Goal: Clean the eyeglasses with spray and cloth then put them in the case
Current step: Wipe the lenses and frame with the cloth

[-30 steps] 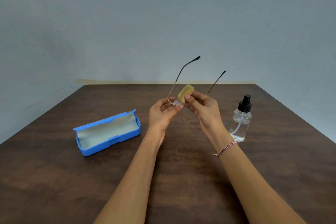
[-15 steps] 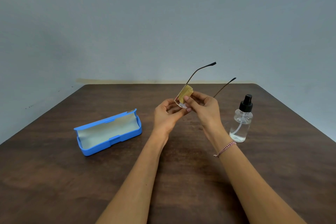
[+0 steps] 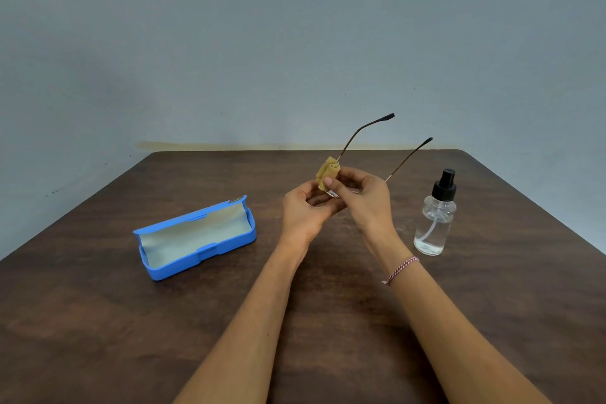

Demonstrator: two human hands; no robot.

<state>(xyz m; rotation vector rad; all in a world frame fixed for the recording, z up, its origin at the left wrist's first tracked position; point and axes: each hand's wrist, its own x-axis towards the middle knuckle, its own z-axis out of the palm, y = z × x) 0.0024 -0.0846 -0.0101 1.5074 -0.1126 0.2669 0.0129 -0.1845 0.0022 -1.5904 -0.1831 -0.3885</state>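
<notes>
Tan cloth is pinched onto a lens by fingers of the right hand for wiping. The left hand grips the eyeglasses by the frame, steadying them above the middle of the tabletop. The open case waits toward the left edge.

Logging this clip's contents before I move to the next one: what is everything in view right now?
eyeglasses: one, thin dark frame, held above the table, temples open and pointing away
cloth: one, tan, folded, pinched against a lens
case: one, blue with pale lining, open, on the table to the left
spray bottle: one, clear with black pump, upright on the table to the right
table: one, dark brown wood
wall: one, grey-blue, behind the table
bracelet: one, pink and white, right wrist
left hand: one, holds the eyeglasses
right hand: one, pinches the cloth
</notes>
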